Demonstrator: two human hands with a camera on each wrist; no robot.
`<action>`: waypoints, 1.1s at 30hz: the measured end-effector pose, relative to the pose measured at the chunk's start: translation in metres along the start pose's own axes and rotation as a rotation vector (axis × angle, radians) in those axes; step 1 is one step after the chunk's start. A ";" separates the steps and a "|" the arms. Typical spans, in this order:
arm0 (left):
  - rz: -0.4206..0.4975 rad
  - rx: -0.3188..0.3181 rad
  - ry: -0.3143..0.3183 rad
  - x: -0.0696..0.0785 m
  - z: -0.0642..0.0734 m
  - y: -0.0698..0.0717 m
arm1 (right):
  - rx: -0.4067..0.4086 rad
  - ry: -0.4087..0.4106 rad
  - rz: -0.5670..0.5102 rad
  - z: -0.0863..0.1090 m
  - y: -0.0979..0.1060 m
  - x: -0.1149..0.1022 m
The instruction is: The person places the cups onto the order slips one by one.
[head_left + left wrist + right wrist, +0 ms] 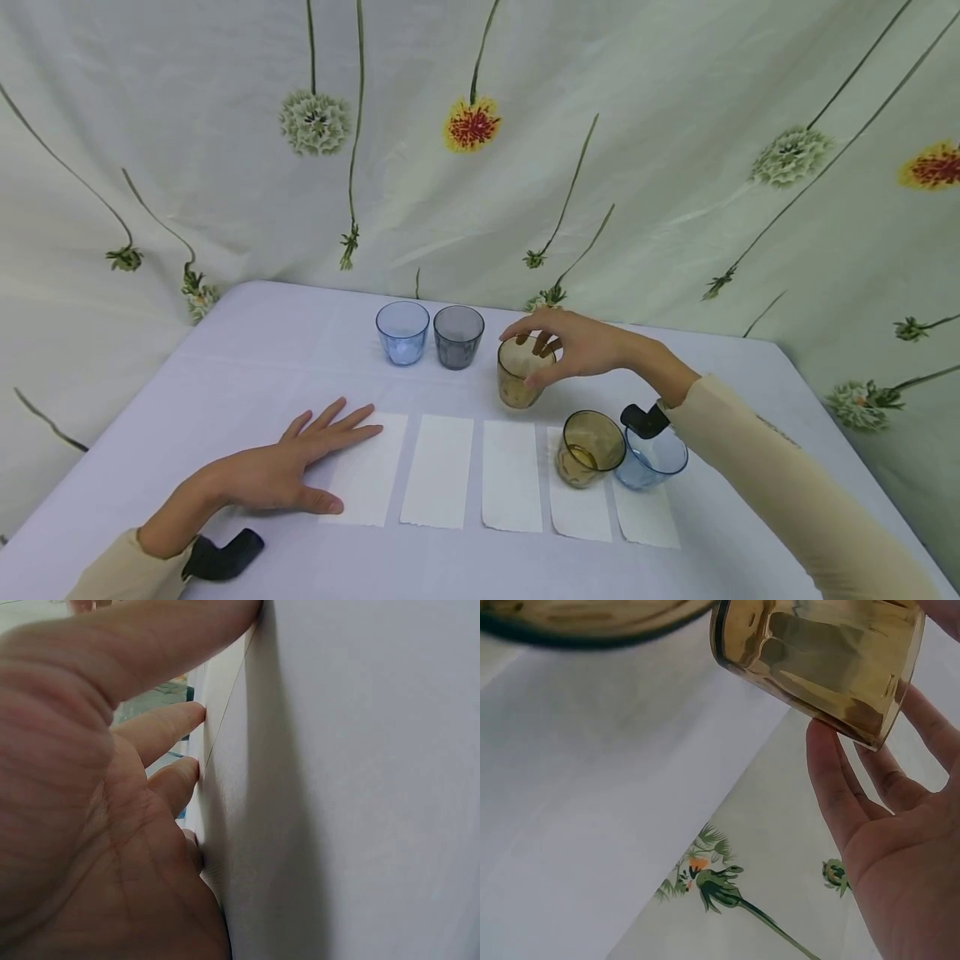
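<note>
My right hand (577, 343) grips an amber glass (516, 385) near its rim, fingers on the far side and thumb on the near side. In the right wrist view, the fingers of the right hand (900, 825) lie against the rim end of that glass (817, 660). Whether its base touches the table cannot be told. With fingers spread, my left hand (281, 467) rests on the table, its fingertips over the leftmost white paper strip (367, 475). The left wrist view shows the palm and fingers of the left hand (112, 825) from close up.
A second amber glass (581, 467) and a blue glass (647, 467) stand on the two rightmost paper strips. Farther back are another blue glass (403, 346) and a grey glass (457, 346), side by side. A flowered cloth (420, 192) hangs behind the table (285, 358).
</note>
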State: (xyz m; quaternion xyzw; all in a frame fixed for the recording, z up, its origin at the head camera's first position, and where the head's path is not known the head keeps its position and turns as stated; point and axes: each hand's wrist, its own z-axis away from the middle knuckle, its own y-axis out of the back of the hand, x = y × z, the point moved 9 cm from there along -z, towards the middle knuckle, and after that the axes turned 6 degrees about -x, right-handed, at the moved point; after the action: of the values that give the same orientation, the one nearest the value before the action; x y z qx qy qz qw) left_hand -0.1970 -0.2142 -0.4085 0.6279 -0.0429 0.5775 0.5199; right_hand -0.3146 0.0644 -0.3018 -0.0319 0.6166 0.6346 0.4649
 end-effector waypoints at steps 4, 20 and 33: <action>-0.006 0.004 0.006 0.000 0.000 0.000 | -0.021 0.039 0.003 0.003 -0.006 -0.011; -0.028 0.000 0.026 -0.002 -0.002 0.001 | -0.078 0.123 0.014 0.015 -0.029 -0.028; -0.032 -0.005 0.041 -0.001 0.000 0.001 | -0.153 0.131 0.006 0.022 -0.052 -0.043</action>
State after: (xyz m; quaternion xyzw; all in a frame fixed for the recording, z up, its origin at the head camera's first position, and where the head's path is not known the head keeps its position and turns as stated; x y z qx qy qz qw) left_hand -0.1977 -0.2148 -0.4088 0.6150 -0.0235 0.5819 0.5316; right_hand -0.2454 0.0489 -0.3094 -0.1066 0.5956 0.6777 0.4179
